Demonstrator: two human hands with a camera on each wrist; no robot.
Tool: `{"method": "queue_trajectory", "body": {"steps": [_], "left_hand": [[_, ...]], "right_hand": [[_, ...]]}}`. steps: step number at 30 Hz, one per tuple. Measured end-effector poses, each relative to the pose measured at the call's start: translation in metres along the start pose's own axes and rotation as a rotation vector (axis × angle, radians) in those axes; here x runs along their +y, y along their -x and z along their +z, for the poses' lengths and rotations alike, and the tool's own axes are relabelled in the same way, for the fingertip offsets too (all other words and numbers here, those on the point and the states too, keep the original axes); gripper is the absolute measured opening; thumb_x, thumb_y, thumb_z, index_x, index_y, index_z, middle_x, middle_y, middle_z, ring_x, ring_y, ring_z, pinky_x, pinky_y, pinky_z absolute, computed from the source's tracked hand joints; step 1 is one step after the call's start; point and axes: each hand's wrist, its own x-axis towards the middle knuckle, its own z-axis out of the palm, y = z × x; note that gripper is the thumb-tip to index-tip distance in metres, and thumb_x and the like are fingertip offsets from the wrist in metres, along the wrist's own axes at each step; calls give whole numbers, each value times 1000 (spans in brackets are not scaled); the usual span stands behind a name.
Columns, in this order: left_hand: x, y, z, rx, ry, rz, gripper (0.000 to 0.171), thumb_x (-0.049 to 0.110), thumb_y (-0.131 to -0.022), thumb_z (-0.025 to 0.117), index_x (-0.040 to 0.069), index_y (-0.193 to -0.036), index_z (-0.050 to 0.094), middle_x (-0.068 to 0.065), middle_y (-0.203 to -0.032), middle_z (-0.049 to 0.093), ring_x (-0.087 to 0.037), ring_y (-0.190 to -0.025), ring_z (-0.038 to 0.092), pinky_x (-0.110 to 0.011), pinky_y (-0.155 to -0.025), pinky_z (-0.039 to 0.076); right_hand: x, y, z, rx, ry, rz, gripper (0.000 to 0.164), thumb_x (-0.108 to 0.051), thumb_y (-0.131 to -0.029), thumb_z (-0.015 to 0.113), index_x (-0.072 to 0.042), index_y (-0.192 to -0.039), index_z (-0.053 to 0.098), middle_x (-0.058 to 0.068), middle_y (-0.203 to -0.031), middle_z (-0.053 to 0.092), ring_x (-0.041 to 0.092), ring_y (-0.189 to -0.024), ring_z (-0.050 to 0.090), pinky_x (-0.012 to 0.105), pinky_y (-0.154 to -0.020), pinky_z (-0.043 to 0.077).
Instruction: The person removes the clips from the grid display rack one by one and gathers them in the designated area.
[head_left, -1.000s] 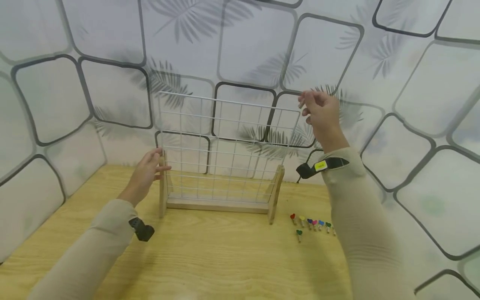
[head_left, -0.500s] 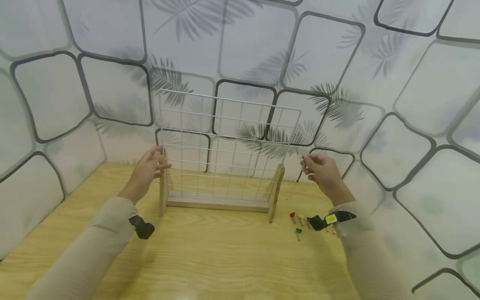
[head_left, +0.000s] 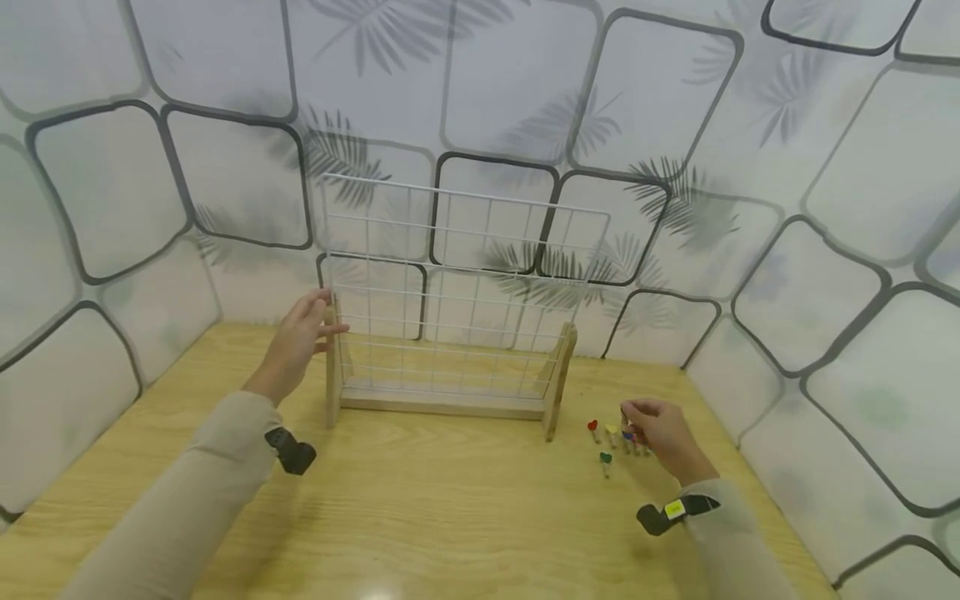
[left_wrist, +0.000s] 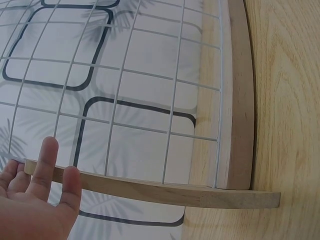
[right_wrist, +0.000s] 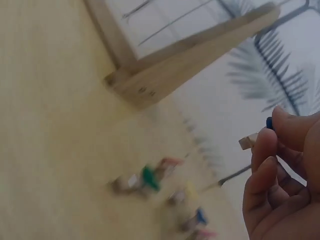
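A white wire grid rack (head_left: 465, 250) stands upright between the wooden posts of its base (head_left: 442, 404). At its left side, my left hand (head_left: 296, 342) holds the top of the left post, with two fingers extended past it; the thumb is hidden in the left wrist view. My right hand (head_left: 663, 433) pinches a small wooden clothespin (right_wrist: 247, 142) with a blue top between thumb and forefinger. Below that hand lie several heart-topped clothespins, among them a red one (head_left: 593, 427), a yellow one (head_left: 611, 433) and a green one (head_left: 606, 463).
The rack stands on a wood-grain table (head_left: 427, 508). Behind it and along both sides rises a patterned cloth wall (head_left: 502, 100) with leaf and rounded-square prints. The rack's right post (head_left: 558, 379) is just left of the clothespins.
My right hand has come down from beside the rack's top right corner to the row of clothespins, with the clothespin still pinched. My left hand stays on the post.
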Motion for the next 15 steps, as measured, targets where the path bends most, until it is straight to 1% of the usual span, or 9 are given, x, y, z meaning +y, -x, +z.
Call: {"method": "queue_trajectory", "body": {"steps": [2, 4, 5, 7, 11, 15], "left_hand": [[0, 0, -1, 0, -5, 4, 57, 37, -108, 20, 8, -156, 11, -15, -159, 14, -36, -127, 43, -47, -99, 37], [1, 0, -1, 0, -9, 6, 57, 38, -108, 20, 8, -156, 10, -15, -159, 13, -36, -127, 43, -47, -99, 37], [1, 0, -2, -1, -11, 6, 58, 38, -107, 20, 9, -156, 10, -15, -159, 13, -36, -128, 43, -47, -99, 37], [2, 1, -2, 1, -13, 7, 58, 38, -107, 20, 8, -156, 10, -15, -160, 12, -36, -128, 43, -47, -99, 37], [3, 2, -2, 6, -19, 5, 58, 39, -107, 19, 8, -156, 10, -15, -159, 12, -35, -127, 44, -48, -100, 37], [3, 3, -4, 5, -28, 3, 59, 40, -107, 19, 7, -156, 10, -16, -159, 13, -33, -126, 45, -49, -100, 36]], "right_hand": [[13, 2, 1, 1, 6, 53, 47, -24, -99, 59, 15, -125, 53, 8, -91, 65, 11, -75, 60, 25, -65, 52], [24, 5, 3, -1, 41, 91, 44, -21, -99, 60, 15, -124, 54, 8, -88, 66, 12, -73, 61, 24, -62, 51], [28, 6, 4, -5, 60, 103, 43, -20, -99, 60, 15, -122, 56, 7, -84, 66, 12, -71, 60, 23, -61, 50], [35, 7, 5, 12, 99, 129, 36, -19, -97, 62, 13, -113, 62, 4, -76, 64, 12, -66, 58, 24, -56, 47], [42, 9, 7, 19, 171, 144, 24, -17, -97, 62, 6, -96, 68, 2, -66, 60, 12, -59, 52, 24, -52, 44], [43, 9, 7, 16, 257, 130, 24, -20, -97, 63, 2, -92, 70, 1, -66, 59, 12, -60, 51, 24, -53, 44]]}}
